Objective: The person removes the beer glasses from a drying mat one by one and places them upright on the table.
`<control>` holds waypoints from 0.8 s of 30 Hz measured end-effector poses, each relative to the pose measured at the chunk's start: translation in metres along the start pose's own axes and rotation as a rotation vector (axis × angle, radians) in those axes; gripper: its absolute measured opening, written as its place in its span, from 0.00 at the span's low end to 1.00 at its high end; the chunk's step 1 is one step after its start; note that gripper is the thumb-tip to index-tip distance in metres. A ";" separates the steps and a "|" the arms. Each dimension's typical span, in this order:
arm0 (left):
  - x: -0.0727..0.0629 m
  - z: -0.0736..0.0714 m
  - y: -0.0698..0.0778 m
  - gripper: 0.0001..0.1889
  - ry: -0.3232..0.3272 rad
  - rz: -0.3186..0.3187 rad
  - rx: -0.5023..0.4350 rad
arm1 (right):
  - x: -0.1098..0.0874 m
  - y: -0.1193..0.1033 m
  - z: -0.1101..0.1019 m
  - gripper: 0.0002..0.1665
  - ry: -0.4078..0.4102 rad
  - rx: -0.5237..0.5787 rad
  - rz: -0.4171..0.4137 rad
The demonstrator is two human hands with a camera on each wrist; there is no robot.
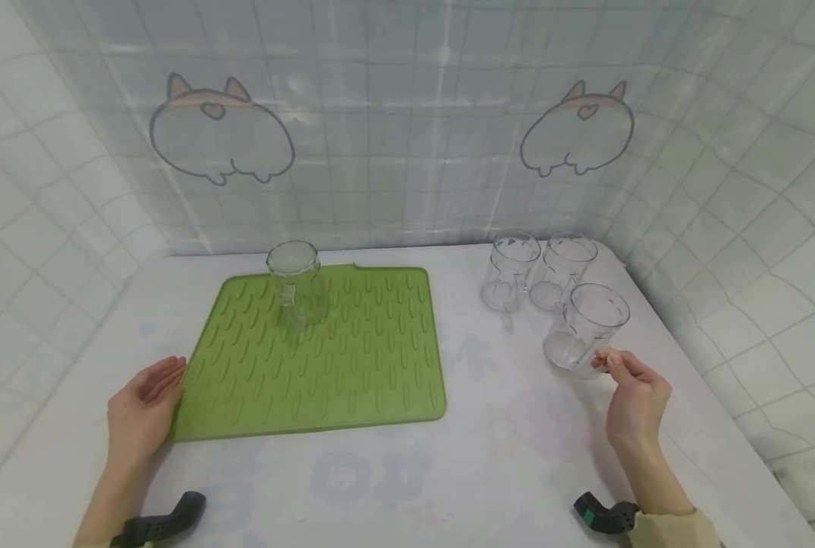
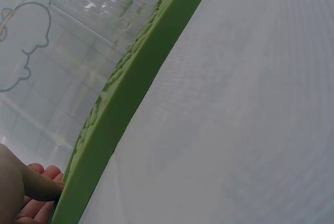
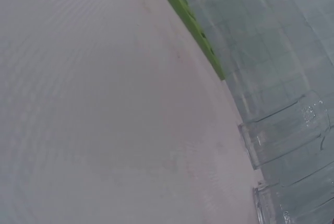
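A clear glass mug (image 1: 587, 327) stands on the right of the table, its handle towards me. My right hand (image 1: 638, 397) pinches that handle between thumb and fingers; the right wrist view hardly shows this hand. On the left, my left hand (image 1: 144, 407) rests at the near left side of a green ridged mat (image 1: 362, 373), its fingers lightly bent along the edge. In the left wrist view the thumb (image 2: 44, 186) is right at the mat's side. Another glass mug (image 1: 306, 293) stands upright on the mat's back left part.
Two more glass mugs, one (image 1: 511, 266) left of the other (image 1: 561, 270), stand upright behind the gripped mug. Tiled-pattern sheeting (image 1: 393, 167) closes off the back and both sides of the white table (image 1: 489, 472).
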State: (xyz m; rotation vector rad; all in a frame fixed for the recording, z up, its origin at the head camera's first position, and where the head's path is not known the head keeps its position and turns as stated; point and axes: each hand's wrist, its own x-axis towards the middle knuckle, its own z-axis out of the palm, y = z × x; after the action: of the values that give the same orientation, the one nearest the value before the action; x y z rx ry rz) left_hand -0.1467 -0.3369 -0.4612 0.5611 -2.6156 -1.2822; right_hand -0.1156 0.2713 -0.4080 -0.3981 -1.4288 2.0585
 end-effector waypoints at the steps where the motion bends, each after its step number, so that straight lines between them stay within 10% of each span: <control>1: 0.000 0.000 0.000 0.27 0.001 0.002 0.002 | 0.000 0.000 0.000 0.14 -0.001 0.001 -0.002; 24: 0.002 0.002 0.001 0.27 -0.002 -0.012 0.013 | 0.003 0.005 -0.002 0.10 0.155 -0.084 -0.118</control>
State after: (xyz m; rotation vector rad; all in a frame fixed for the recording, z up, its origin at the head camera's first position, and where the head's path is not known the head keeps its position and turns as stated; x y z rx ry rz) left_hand -0.1491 -0.3356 -0.4618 0.5793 -2.6281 -1.2701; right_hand -0.1188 0.2734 -0.4134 -0.4851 -1.4143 1.8372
